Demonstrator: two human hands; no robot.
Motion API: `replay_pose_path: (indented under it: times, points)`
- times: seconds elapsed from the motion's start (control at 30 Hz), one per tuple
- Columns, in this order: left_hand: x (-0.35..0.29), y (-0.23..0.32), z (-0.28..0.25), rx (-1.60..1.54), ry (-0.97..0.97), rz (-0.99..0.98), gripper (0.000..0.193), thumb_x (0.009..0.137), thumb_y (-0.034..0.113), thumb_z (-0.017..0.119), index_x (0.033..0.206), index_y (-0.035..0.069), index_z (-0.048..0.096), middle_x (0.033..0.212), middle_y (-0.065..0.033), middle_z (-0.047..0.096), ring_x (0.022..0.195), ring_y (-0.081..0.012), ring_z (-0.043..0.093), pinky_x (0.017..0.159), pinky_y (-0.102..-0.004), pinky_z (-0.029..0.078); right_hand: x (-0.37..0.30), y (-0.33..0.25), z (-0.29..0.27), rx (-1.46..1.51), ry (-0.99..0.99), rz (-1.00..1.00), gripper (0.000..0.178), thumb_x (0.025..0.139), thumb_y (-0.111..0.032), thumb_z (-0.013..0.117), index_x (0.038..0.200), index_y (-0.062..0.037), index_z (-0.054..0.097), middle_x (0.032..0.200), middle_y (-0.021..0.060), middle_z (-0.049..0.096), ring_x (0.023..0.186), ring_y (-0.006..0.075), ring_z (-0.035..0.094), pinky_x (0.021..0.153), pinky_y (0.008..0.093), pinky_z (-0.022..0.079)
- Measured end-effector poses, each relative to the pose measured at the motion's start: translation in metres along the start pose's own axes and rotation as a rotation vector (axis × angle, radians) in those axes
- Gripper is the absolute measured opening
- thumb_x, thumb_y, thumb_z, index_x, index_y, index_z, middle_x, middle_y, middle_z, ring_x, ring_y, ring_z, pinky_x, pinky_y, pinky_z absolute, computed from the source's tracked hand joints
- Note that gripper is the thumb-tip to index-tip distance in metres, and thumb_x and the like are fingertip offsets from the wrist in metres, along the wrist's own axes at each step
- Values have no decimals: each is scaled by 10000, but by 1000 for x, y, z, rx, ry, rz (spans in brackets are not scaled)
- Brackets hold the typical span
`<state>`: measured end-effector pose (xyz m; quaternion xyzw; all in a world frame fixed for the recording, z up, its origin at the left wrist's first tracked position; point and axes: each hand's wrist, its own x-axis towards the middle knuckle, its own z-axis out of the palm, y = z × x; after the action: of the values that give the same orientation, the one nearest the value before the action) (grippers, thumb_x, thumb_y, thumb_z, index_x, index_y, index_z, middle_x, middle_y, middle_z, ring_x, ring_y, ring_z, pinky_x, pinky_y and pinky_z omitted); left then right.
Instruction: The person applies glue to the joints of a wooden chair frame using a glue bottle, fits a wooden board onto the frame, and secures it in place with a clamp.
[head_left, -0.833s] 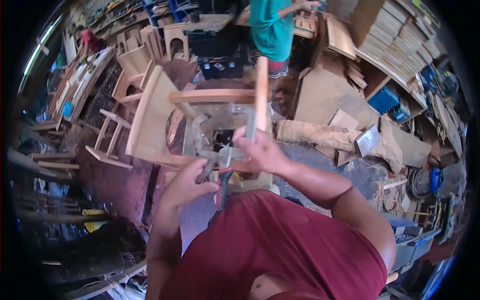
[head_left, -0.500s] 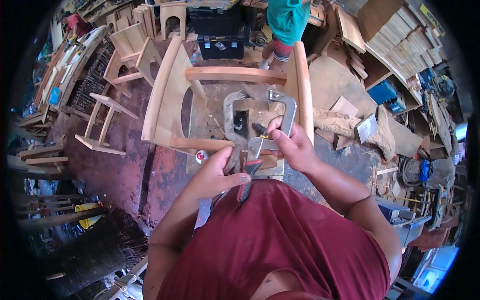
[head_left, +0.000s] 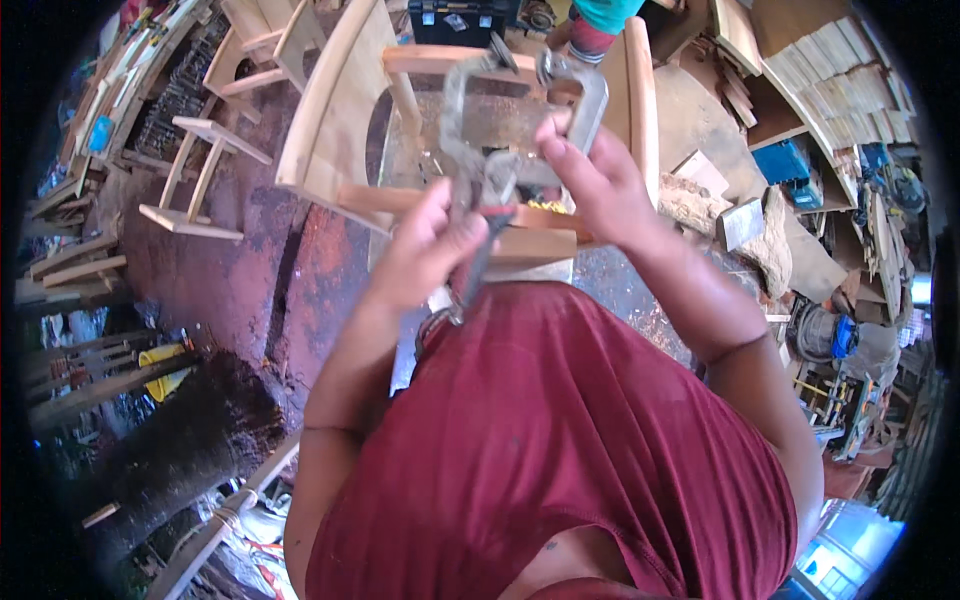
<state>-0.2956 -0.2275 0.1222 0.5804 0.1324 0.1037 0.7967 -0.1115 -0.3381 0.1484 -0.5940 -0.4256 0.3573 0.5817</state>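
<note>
On the left, a small pale wooden frame with two slats stands on the stained reddish floor. Next, a large pale wooden chair frame with curved sides spans the middle. The left hand grasps the lower body of a grey metal C-shaped clamp with a red-and-black handle, which is over the chair frame's middle, its two arms apart. The right hand grips the clamp's right arm. Farther right lies a silvery rectangular block.
</note>
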Motion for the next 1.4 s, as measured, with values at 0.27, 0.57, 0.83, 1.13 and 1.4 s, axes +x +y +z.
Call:
replay_pose_path:
  times: [0.27,0.57,0.83,1.13,1.4]
  points:
    - [-29,6,-33,276,46,126,409,874,361,595,1044,2,497,804,25,504,706,-44,465,619,-187,390,38,-11,22,-41,-252,-34,245,937,-276,470,1026,-60,544,780,-39,487,616,47,486,564,191,418]
    - [-75,-26,-23,466,400,255,805,642,433,801,1185,-25,422,1026,-85,558,944,-124,537,776,-268,450,37,-15,80,-192,-476,-65,194,943,-244,468,945,-60,528,721,-30,503,590,46,497,538,200,420]
    - [-95,-54,-54,381,290,200,700,621,156,719,1222,-15,404,1094,-131,528,1005,-189,530,867,-339,444,27,-14,77,-506,-770,-161,424,893,-404,535,1097,-32,521,848,114,608,772,204,618,686,312,490]
    - [-96,-65,-113,419,123,129,739,595,189,722,1218,-42,399,1080,-145,531,995,-215,535,865,-319,440,-17,34,36,-1159,-584,80,725,693,-442,722,1236,-77,410,1031,209,577,944,362,582,798,430,472]
    - [-120,-78,-125,480,66,-62,780,592,197,728,1248,-33,375,1100,-124,513,1033,-201,496,900,-320,396,-5,47,44,-1431,-437,193,474,759,-409,660,1006,-76,431,854,173,637,834,360,622,718,450,489]
